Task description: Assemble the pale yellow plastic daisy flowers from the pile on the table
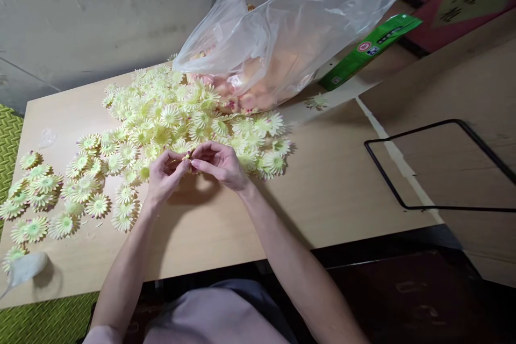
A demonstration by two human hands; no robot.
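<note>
My left hand [167, 173] and my right hand [220, 164] meet over the front of a heap of pale yellow-green artificial flowers [169, 115]. Fingertips of both hands pinch a small yellowish flower piece [187, 156] with a touch of purple, mostly hidden by the fingers. The thumbs almost touch each other. Behind the heap, a translucent plastic bag [266, 37] holds many pink and peach pieces. Smaller clusters of flowers [83, 188] lie to the left of my left hand.
A green packet [371, 51] leans beside the bag. A black wire frame [397, 188] stands at the right by a cardboard surface [467, 172]. On the table's [226, 236] left front corner is a whitish translucent object [28, 269]. A wall [100, 16] rises behind.
</note>
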